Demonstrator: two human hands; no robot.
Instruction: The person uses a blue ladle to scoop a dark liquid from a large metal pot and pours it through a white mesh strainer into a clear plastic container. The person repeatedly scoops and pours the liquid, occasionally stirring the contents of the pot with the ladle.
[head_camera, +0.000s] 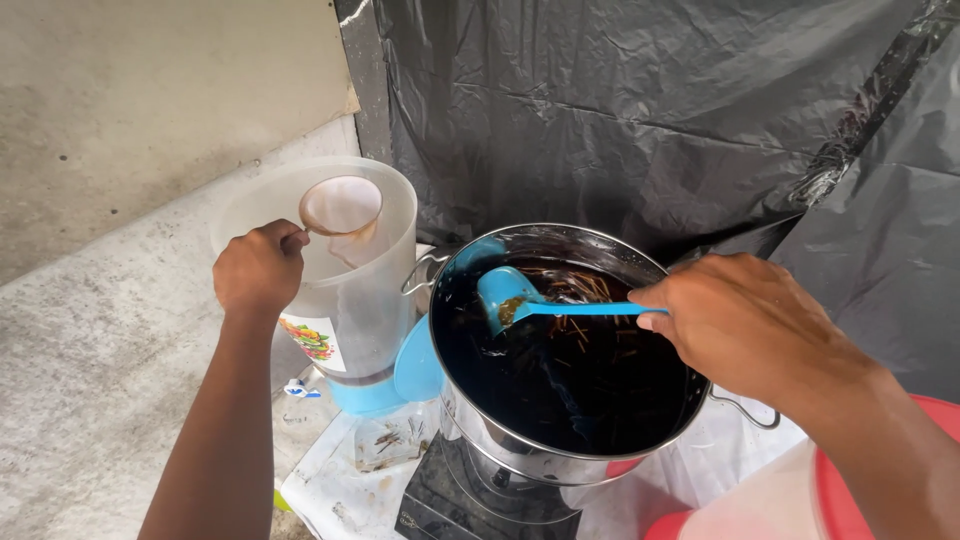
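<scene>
While the steel pot of dark liquid sits at three o'clock of the clear jug, my right hand grasps the blue ladle, handle running toward nine o'clock. My left hand pinches the small strainer over the jug's mouth, up at ten o'clock from the ladle's bowl.

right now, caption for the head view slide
Right hand lifts blue ladle over steel pot; left hand holds strainer in jug.

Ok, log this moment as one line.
left hand: holds strainer over translucent jug | right hand: holds blue ladle above dark liquid in steel pot | pot on stove
</scene>
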